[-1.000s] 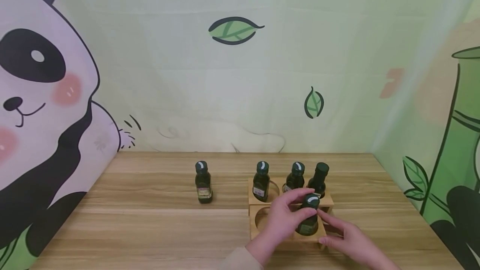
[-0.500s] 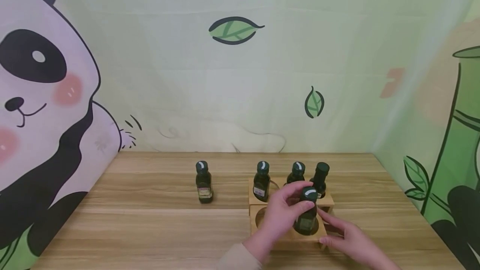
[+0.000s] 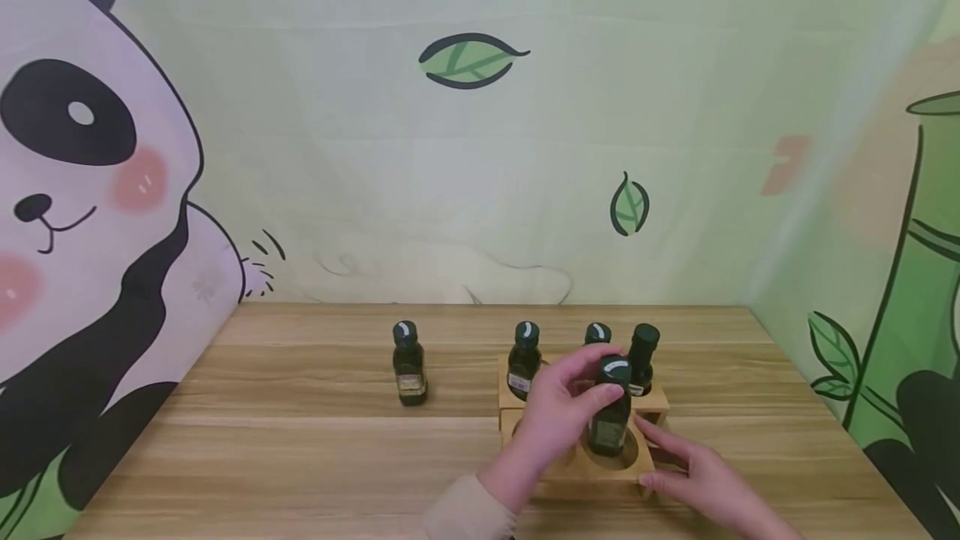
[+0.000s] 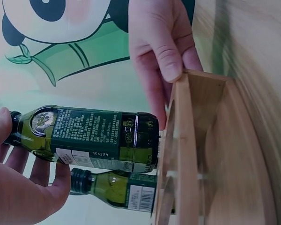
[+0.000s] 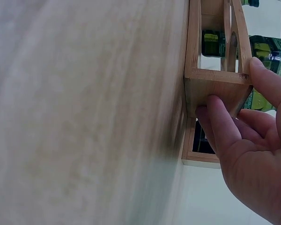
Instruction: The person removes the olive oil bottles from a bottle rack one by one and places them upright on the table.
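Note:
In the head view my left hand (image 3: 555, 411) holds a small green glass bottle (image 3: 609, 423) by its capped neck, thumb on the near side. The bottle leans slightly, its base over the front right hole of a stepped wooden bottle rack (image 3: 637, 467). In the left wrist view the bottle's base (image 4: 139, 140) is beside the rack's top board (image 4: 187, 154), outside the hole. My right hand (image 3: 701, 473) grips the rack's right end; in the right wrist view, its fingers (image 5: 220, 117) lie against the end panel (image 5: 215, 89).
Two similar bottles, one at the left (image 3: 522, 365) and one partly hidden (image 3: 597, 332), stand in the back step, with a longer-necked bottle (image 3: 642, 357) at its right. Another bottle (image 3: 409, 365) stands alone on the wooden table (image 3: 300, 440). Behind hangs a printed panda backdrop (image 3: 337, 148).
My left hand has raised the bottle up out of the front right hole and slightly leftward, baring the hole. The right hand has stayed at the rack's end.

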A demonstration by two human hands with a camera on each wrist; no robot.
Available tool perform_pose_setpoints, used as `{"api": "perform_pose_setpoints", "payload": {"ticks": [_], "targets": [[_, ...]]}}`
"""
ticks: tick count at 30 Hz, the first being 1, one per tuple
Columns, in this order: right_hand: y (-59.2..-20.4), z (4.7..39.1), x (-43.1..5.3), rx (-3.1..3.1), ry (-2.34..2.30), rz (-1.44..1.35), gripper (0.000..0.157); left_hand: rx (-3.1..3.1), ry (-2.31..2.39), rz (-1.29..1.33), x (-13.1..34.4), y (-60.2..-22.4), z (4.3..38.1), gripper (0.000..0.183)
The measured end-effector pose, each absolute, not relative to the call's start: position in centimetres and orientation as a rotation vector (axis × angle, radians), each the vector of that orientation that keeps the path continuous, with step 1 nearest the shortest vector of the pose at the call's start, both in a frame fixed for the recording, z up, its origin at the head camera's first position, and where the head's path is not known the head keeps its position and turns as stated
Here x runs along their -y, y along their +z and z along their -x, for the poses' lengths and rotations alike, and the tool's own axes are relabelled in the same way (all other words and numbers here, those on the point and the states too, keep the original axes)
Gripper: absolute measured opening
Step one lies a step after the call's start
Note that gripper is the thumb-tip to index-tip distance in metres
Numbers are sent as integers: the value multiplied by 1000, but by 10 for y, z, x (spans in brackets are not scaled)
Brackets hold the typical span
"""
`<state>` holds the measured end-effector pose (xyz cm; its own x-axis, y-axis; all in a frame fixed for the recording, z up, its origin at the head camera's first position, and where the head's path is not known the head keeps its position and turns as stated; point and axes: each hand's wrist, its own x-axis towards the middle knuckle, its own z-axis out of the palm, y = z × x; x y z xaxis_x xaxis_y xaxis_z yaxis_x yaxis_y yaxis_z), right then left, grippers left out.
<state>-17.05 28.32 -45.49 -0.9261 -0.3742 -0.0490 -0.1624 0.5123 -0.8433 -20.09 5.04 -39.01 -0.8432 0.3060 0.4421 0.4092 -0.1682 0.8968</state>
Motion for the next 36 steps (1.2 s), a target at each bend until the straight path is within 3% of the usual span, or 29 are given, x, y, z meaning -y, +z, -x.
{"api": "perform_pose_setpoints", "payload": {"ticks": [36], "targets": [[-454,169,-282,-2624,-1274,470,76,2023,-2165,618,17,-383,206,42]]}}
